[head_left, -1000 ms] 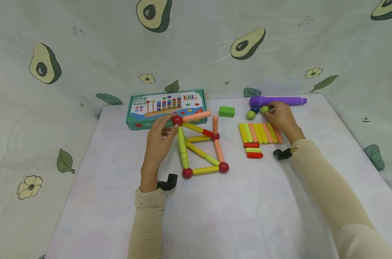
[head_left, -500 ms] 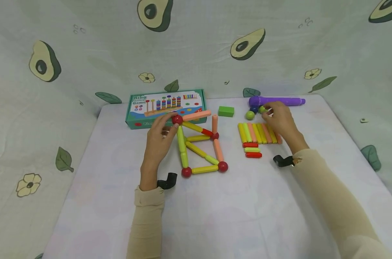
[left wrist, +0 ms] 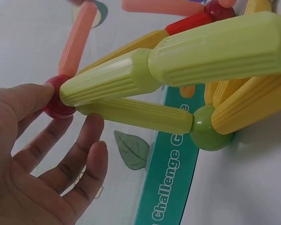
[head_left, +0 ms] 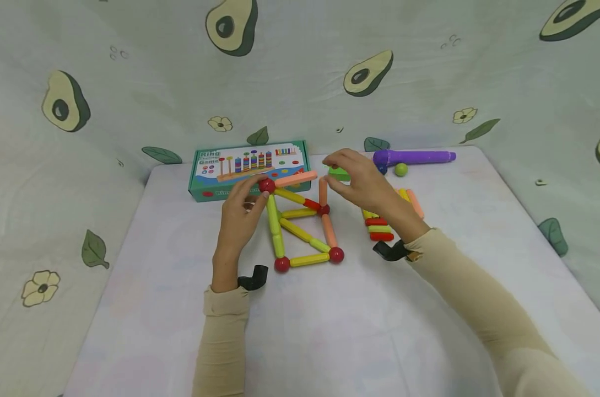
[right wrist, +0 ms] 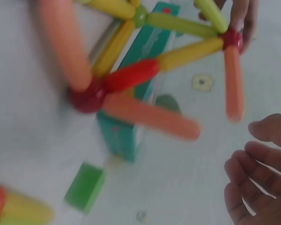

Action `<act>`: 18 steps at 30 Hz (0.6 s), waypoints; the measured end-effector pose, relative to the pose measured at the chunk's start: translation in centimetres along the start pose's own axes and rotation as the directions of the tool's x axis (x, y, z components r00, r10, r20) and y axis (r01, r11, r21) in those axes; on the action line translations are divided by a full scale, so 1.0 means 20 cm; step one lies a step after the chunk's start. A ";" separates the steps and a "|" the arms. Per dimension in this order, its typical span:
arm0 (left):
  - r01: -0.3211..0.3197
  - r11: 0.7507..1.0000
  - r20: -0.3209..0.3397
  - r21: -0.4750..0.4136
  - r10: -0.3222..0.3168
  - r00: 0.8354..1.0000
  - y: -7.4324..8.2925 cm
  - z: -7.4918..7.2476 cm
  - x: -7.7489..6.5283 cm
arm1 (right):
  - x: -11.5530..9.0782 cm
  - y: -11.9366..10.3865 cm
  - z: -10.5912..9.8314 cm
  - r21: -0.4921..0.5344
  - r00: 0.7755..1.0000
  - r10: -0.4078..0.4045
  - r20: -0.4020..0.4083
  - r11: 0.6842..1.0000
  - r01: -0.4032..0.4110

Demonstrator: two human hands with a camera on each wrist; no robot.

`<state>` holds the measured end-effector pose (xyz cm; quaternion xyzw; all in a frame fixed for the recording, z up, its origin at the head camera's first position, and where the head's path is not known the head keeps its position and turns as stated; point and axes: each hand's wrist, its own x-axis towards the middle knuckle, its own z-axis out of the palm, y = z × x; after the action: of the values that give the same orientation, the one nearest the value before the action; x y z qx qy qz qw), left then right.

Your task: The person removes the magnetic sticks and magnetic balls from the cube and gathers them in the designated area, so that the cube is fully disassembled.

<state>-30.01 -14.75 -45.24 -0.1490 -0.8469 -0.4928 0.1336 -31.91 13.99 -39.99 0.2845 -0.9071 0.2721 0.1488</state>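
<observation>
My left hand [head_left: 240, 215] pinches a red ball [head_left: 267, 185] at the upper left corner of a frame of ribbed plastic sticks and balls. In the left wrist view, a salmon stick [left wrist: 78, 40] and light green sticks [left wrist: 110, 77] join that ball, and a green ball [left wrist: 206, 129] shows lower right. My right hand [head_left: 361, 179], fingers loosely bent, hovers beside the upright salmon stick [head_left: 323, 192] at the frame's right corner. The right wrist view shows nothing in the hand [right wrist: 262, 173]; a salmon stick [right wrist: 234, 86] reaches towards it. Red balls [head_left: 282, 264] mark the near corners.
Behind the frame lies a green game box [head_left: 252, 160]. A green block [head_left: 338, 174] is partly behind my right hand. To the right are a purple tube [head_left: 419, 157], a green ball [head_left: 401, 169], a blue ball [head_left: 382, 170] and short sticks [head_left: 380, 229], with other sticks partly hidden.
My right hand has left the loose green balls and moved left to the frame's salmon sticks. One green ball is now out of sight. The left hand keeps its pinch on the red ball.
</observation>
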 end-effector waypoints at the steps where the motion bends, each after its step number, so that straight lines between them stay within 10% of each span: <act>1: -0.003 1.000 -0.001 -0.002 0.003 1.000 0.00 0.00 0.00 | 0.02 -0.03 0.01 -0.010 0.999 -0.034 0.013 0.999 0.034; 9: -0.017 0.999 -0.002 -0.034 0.017 1.000 0.01 -0.01 -0.01 | 0.16 -0.20 0.15 -0.127 0.969 -0.216 0.116 0.965 0.230; 18: -0.019 1.000 -0.011 -0.023 0.019 1.000 -0.01 0.00 0.00 | 0.19 -0.21 0.22 -0.166 0.968 -0.229 0.100 0.956 0.244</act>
<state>-29.99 -14.85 -45.38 -0.1559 -0.8390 -0.5019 0.1410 -32.99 6.85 -40.21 0.3874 -0.8923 0.1593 0.1685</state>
